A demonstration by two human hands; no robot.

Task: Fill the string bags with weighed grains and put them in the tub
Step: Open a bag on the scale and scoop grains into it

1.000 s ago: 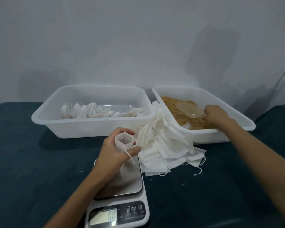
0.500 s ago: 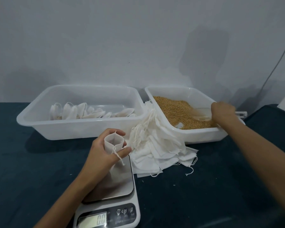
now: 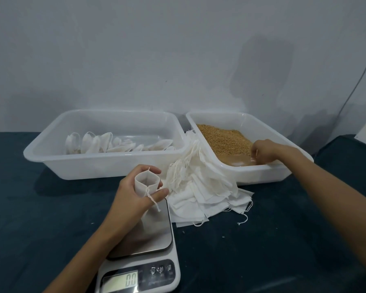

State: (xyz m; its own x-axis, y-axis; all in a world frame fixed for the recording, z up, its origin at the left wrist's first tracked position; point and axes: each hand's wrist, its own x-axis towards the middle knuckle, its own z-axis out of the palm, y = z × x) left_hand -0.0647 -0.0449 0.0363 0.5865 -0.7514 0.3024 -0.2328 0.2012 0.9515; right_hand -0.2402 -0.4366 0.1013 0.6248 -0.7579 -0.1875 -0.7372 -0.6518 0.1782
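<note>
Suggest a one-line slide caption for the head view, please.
Left hand holds an open string bag above the scale while the right hand scoops grains.

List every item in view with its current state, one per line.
Left hand: holds string bag mouth open above the scale.
Right hand: in the grain tub, gripping a clear scoop.
Scale: on, reads zero.
Left tub: holds filled bags.
Empty bags: piled, draped over tub rim.
</note>
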